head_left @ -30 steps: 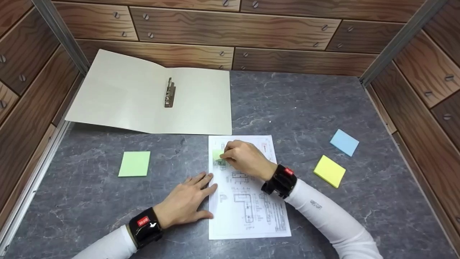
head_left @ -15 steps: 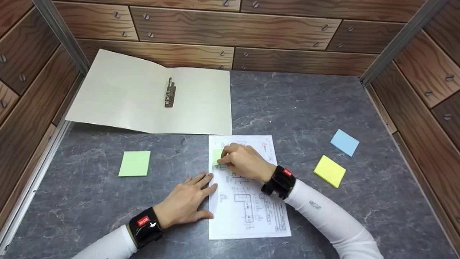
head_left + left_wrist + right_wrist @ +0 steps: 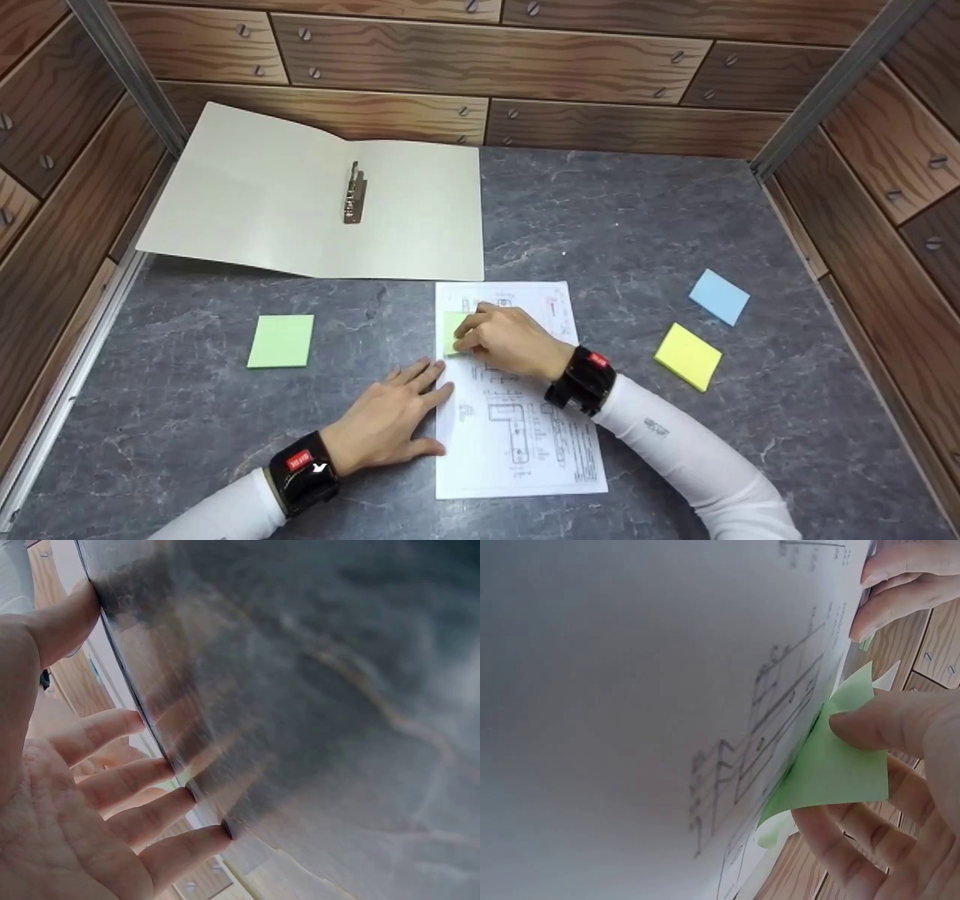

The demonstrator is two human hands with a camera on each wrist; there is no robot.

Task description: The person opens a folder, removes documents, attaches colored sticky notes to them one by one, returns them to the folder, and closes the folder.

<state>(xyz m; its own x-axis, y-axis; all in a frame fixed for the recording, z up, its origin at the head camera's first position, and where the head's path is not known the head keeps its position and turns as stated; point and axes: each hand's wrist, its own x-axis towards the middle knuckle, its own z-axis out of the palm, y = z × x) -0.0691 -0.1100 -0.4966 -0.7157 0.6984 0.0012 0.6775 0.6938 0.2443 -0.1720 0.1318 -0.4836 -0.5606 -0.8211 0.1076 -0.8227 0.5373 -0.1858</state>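
Note | bottom edge is further down the drawing sheet than 1 s ago, looks nearer flat imo | right hand pinching it, left hand just spread wide

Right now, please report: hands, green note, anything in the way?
Left hand spread at edge of paper. Right fingers pinch green note. Note curved, not flat. No obstruction visible.
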